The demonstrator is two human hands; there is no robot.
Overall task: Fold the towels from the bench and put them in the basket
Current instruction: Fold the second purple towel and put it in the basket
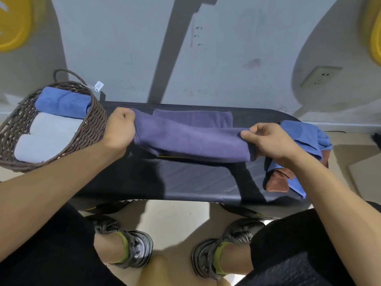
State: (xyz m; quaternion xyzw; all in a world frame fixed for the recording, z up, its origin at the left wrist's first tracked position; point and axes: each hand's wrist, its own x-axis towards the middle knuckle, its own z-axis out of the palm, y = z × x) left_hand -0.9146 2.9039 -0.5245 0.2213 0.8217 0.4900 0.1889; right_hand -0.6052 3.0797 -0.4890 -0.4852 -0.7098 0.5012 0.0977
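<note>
A purple towel [189, 137] is stretched lengthwise above the dark bench [185, 182]. My left hand [119, 129] grips its left end in a fist. My right hand [270, 141] pinches its right end between thumb and fingers. The far part of the towel lies flat on the bench behind the lifted fold. A brown wicker basket [92, 122] stands at the bench's left end and holds a rolled blue towel [64, 102] and two light grey folded towels [47, 135]. At the bench's right end lie a blue towel [305, 135] and a brown towel [276, 182], unfolded.
A grey wall rises just behind the bench, with a socket [321, 76] at the right. Yellow shapes sit on the wall in both upper corners. My knees and sandalled feet [132, 248] are below the bench's near edge, on a pale floor.
</note>
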